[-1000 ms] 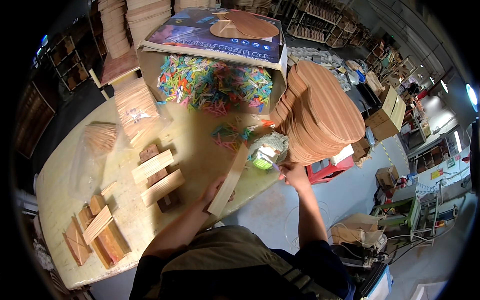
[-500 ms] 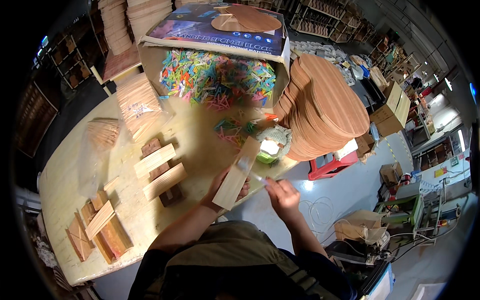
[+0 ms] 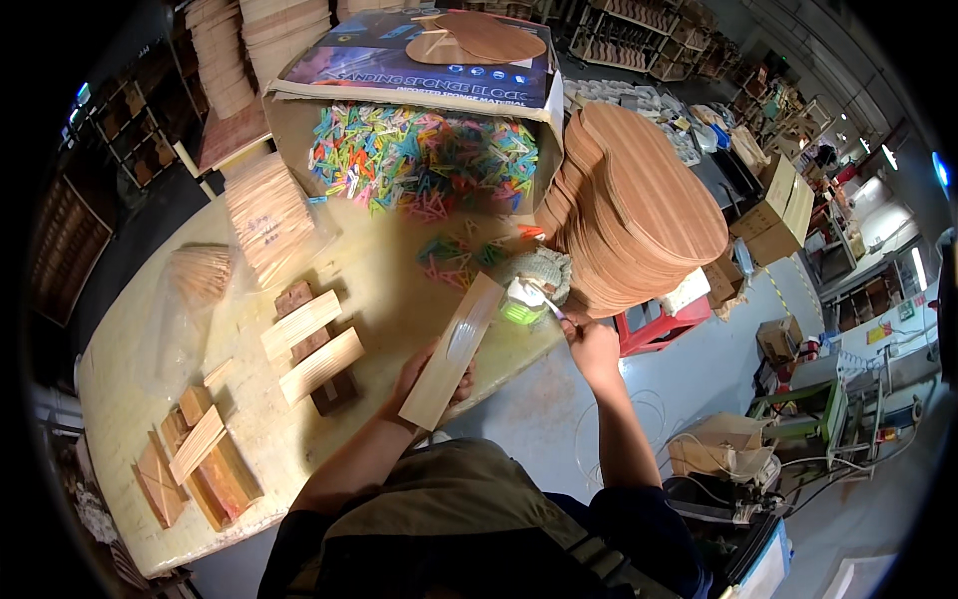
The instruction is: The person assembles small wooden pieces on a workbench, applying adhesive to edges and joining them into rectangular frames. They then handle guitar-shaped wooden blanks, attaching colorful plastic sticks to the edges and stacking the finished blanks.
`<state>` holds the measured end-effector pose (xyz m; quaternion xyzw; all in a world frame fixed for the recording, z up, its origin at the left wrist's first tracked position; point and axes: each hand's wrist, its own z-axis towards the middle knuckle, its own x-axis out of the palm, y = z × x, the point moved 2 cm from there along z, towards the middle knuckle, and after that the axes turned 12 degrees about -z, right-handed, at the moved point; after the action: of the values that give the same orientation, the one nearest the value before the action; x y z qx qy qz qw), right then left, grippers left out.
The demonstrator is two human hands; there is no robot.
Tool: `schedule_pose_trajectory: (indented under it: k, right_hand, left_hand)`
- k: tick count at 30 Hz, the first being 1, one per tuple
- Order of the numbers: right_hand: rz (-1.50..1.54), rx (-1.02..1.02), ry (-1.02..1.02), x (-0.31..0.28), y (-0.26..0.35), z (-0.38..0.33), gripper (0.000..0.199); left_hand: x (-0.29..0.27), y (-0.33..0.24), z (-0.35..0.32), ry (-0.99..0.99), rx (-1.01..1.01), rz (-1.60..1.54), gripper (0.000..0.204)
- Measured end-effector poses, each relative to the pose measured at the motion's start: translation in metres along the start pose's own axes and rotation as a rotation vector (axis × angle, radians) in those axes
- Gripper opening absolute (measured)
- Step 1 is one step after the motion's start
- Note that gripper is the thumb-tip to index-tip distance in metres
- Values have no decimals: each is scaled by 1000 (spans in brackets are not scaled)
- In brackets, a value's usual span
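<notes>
My left hand [image 3: 417, 377] is closed round a stack of thin pale wooden strips [image 3: 439, 367], held at a slant over the table's front edge. A shiny wet smear lies on the upper strip face. My right hand [image 3: 593, 344] pinches a thin-handled tool, probably a small brush [image 3: 556, 310]; its tip is over or in a green-and-white container [image 3: 523, 302], so I cannot make out the end. A greyish-green cloth [image 3: 547, 272] wraps behind that container. Loose coloured clothespins [image 3: 449, 262] lie just beyond it.
A cardboard box [image 3: 544, 150] full of clothespins stands at the back. Right of it rises a stack of guitar-shaped wooden plates [image 3: 659, 200]. On the left lie wooden blocks with strips [image 3: 321, 365], more blocks [image 3: 215, 459] and bagged strip bundles [image 3: 267, 220]. A red stool [image 3: 664, 327] stands beyond the table edge.
My right hand has moved from the strips up and right to the green container, taking the tool along. The strips shifted slightly left, and a wet smear shows on them.
</notes>
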<state>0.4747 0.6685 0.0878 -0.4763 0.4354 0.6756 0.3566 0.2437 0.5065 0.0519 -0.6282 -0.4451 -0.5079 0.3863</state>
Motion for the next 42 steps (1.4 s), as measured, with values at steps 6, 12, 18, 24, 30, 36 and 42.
schedule_pose_trajectory:
  k: [6,12,18,24,30,36,42]
  right_hand:
    - [-118,-257,-28,25,0,17,20]
    - [843,196,592,8,-4,17,23]
    - [376,-506,-161,-13,60,-58,15]
    - [433,-275,23,-3,34,-57,18]
    - [530,-278,17,-25,40,-48,20]
    - [650,-12,50,-6,33,-26,18]
    - [577,-456,54,-39,65,-45,17]
  left_hand:
    - [-3,0,-4,-63,61,60,56]
    - [-14,-4,-8,-74,36,-10,55]
    - [-5,-2,1,47,50,-89,56]
    - [16,0,-5,95,36,-94,49]
    - [21,4,-14,65,30,-45,54]
    - [17,4,-22,55,-6,72,61]
    - [15,3,-29,33,28,22,57]
